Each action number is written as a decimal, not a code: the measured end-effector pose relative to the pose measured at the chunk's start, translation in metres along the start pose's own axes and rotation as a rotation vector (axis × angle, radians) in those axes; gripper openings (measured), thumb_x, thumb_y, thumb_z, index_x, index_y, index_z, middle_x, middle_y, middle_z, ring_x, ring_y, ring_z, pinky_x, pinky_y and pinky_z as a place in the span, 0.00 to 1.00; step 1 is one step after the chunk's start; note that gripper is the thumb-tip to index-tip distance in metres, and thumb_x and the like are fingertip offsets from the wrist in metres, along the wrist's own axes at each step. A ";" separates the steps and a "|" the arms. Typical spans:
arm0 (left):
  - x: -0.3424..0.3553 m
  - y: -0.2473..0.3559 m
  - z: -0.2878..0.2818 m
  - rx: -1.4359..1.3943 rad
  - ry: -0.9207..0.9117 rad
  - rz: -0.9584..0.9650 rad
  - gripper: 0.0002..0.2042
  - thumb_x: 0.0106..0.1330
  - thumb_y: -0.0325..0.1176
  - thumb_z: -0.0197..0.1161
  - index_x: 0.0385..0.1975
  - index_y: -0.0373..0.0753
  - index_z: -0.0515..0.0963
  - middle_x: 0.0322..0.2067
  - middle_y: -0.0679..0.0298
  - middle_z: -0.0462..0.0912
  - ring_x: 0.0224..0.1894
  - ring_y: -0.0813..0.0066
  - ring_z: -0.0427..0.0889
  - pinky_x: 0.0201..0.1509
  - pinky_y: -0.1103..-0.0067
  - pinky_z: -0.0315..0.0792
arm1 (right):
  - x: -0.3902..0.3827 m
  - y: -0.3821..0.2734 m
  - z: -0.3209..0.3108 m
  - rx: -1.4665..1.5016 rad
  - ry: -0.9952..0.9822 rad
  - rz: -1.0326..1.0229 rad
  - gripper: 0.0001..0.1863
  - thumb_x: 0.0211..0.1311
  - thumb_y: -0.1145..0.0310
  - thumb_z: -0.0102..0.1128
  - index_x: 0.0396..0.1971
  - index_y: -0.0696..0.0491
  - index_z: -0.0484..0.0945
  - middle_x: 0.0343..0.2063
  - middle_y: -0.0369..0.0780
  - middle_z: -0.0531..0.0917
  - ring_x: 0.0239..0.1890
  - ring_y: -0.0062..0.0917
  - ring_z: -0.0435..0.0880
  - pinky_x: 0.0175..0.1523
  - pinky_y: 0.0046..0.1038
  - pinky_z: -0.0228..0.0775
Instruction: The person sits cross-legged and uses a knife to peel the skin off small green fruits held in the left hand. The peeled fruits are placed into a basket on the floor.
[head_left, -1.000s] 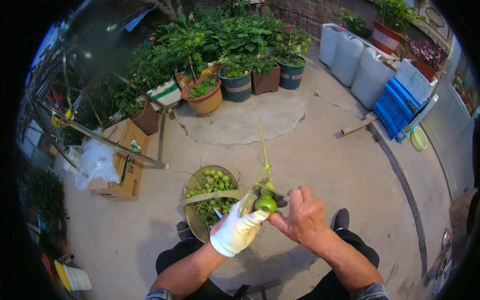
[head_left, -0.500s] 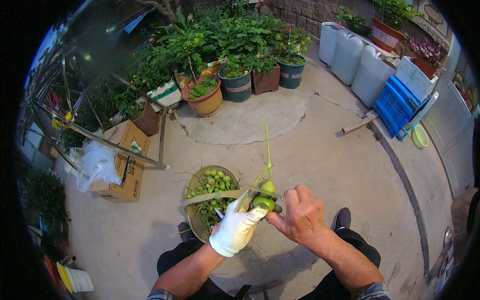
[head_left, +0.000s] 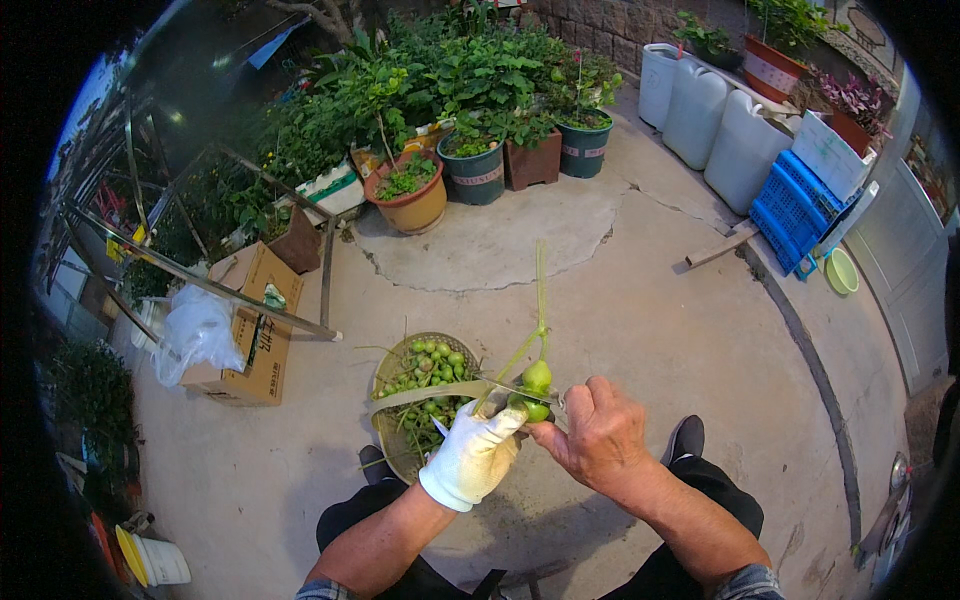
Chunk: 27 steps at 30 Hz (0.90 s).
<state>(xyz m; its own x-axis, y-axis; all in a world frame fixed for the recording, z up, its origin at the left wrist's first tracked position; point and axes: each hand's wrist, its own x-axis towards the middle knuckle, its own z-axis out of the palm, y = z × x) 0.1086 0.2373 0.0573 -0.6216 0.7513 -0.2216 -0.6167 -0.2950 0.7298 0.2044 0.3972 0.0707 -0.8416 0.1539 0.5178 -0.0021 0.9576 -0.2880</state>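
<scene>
In front of me, a green bottle gourd with a narrow waist and a long forked stem points away from me. My left hand, in a white glove, is closed around its lower end. My right hand is bare and curled into a fist close against the gourd. A thin blade, apparently a knife's, lies across the gourd's waist and reaches my right fingers; its handle is hidden. Beyond my left hand stands a wicker basket of small green fruits and stems, partly covered by its flat handle.
A cardboard box with a plastic bag stands left beside a metal frame. Potted plants line the back. At right are white jugs, a blue crate and a light-green basin. My shoes flank the work.
The blade now shows as a thin line across the gourd's waist. The gourd has turned slightly, and my right hand has shifted a little downward. Both hands keep their grip.
</scene>
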 end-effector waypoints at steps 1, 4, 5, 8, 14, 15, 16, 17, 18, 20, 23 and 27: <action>-0.001 0.001 0.000 -0.022 0.032 -0.032 0.20 0.70 0.33 0.67 0.58 0.34 0.73 0.50 0.59 0.82 0.52 0.69 0.82 0.58 0.74 0.75 | 0.000 0.000 0.000 0.009 0.015 0.007 0.28 0.46 0.49 0.79 0.26 0.53 0.70 0.25 0.42 0.72 0.23 0.33 0.75 0.22 0.35 0.67; -0.001 0.002 0.000 -0.084 -0.024 -0.015 0.18 0.70 0.27 0.66 0.58 0.33 0.75 0.49 0.61 0.83 0.51 0.72 0.82 0.56 0.76 0.75 | 0.000 0.000 0.001 0.002 0.035 0.056 0.27 0.47 0.49 0.79 0.26 0.53 0.70 0.25 0.42 0.72 0.23 0.34 0.76 0.22 0.35 0.67; -0.001 0.002 -0.001 -0.094 -0.022 -0.010 0.18 0.70 0.26 0.66 0.58 0.33 0.75 0.49 0.61 0.83 0.51 0.72 0.82 0.56 0.76 0.75 | 0.000 0.000 0.001 -0.013 0.018 0.094 0.27 0.47 0.49 0.79 0.26 0.53 0.70 0.25 0.41 0.72 0.24 0.34 0.76 0.22 0.35 0.67; 0.003 -0.003 -0.001 -0.055 0.011 0.013 0.18 0.70 0.28 0.66 0.58 0.34 0.73 0.49 0.59 0.83 0.51 0.69 0.82 0.58 0.73 0.75 | 0.000 0.000 0.001 0.000 -0.062 0.013 0.27 0.47 0.50 0.79 0.26 0.53 0.70 0.25 0.42 0.71 0.24 0.33 0.76 0.22 0.36 0.67; 0.003 -0.005 -0.003 0.050 0.019 0.073 0.18 0.70 0.27 0.65 0.57 0.33 0.74 0.49 0.60 0.83 0.51 0.71 0.81 0.58 0.74 0.74 | 0.000 -0.001 0.001 -0.018 0.006 0.069 0.27 0.47 0.51 0.79 0.27 0.54 0.71 0.26 0.43 0.72 0.25 0.34 0.76 0.22 0.36 0.67; 0.003 -0.005 -0.003 0.068 0.039 0.078 0.18 0.70 0.27 0.65 0.57 0.33 0.74 0.49 0.61 0.83 0.51 0.71 0.81 0.57 0.74 0.74 | 0.000 -0.001 0.002 -0.014 -0.012 0.041 0.27 0.47 0.52 0.79 0.27 0.54 0.71 0.27 0.43 0.72 0.26 0.34 0.76 0.23 0.36 0.68; 0.003 -0.004 -0.002 0.085 0.059 0.083 0.17 0.70 0.26 0.65 0.57 0.33 0.75 0.48 0.61 0.83 0.50 0.72 0.81 0.56 0.74 0.74 | -0.001 -0.002 0.002 -0.017 -0.038 0.032 0.26 0.46 0.52 0.79 0.27 0.54 0.71 0.27 0.43 0.72 0.27 0.34 0.76 0.23 0.36 0.68; 0.003 -0.004 0.000 0.083 0.057 0.082 0.17 0.70 0.26 0.65 0.57 0.33 0.75 0.48 0.62 0.83 0.50 0.73 0.81 0.56 0.74 0.74 | -0.001 -0.003 0.003 -0.012 -0.090 0.029 0.26 0.46 0.52 0.79 0.27 0.54 0.71 0.27 0.43 0.72 0.27 0.34 0.76 0.24 0.36 0.68; 0.002 -0.003 0.001 0.081 0.056 0.082 0.17 0.70 0.27 0.65 0.56 0.33 0.75 0.48 0.62 0.83 0.49 0.73 0.81 0.55 0.75 0.74 | -0.001 -0.003 0.003 -0.015 -0.058 0.022 0.26 0.46 0.52 0.79 0.28 0.54 0.71 0.27 0.43 0.72 0.27 0.34 0.76 0.24 0.36 0.68; 0.000 0.000 0.003 0.086 0.052 0.079 0.16 0.70 0.27 0.65 0.56 0.33 0.75 0.47 0.63 0.83 0.48 0.74 0.81 0.54 0.75 0.74 | -0.001 -0.003 0.004 -0.006 -0.043 0.021 0.26 0.46 0.52 0.79 0.28 0.54 0.71 0.27 0.43 0.72 0.27 0.35 0.76 0.24 0.36 0.68; -0.002 0.003 0.004 0.086 0.053 0.071 0.15 0.71 0.27 0.63 0.56 0.32 0.76 0.47 0.63 0.82 0.48 0.75 0.81 0.54 0.76 0.74 | 0.000 -0.002 0.004 -0.014 -0.009 0.063 0.26 0.47 0.52 0.79 0.28 0.54 0.71 0.27 0.43 0.73 0.25 0.34 0.76 0.23 0.37 0.67; -0.001 0.002 0.003 0.016 0.026 0.067 0.14 0.73 0.25 0.61 0.56 0.31 0.76 0.48 0.62 0.82 0.49 0.74 0.81 0.57 0.76 0.74 | 0.001 -0.001 0.004 -0.010 -0.025 -0.012 0.26 0.49 0.51 0.78 0.27 0.54 0.71 0.26 0.42 0.72 0.23 0.34 0.75 0.22 0.37 0.66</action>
<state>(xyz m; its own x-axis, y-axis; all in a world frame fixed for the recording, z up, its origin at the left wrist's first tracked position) 0.1099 0.2377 0.0612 -0.6736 0.7147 -0.1882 -0.5656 -0.3347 0.7537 0.2016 0.3953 0.0685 -0.8546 0.1365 0.5011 -0.0068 0.9618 -0.2736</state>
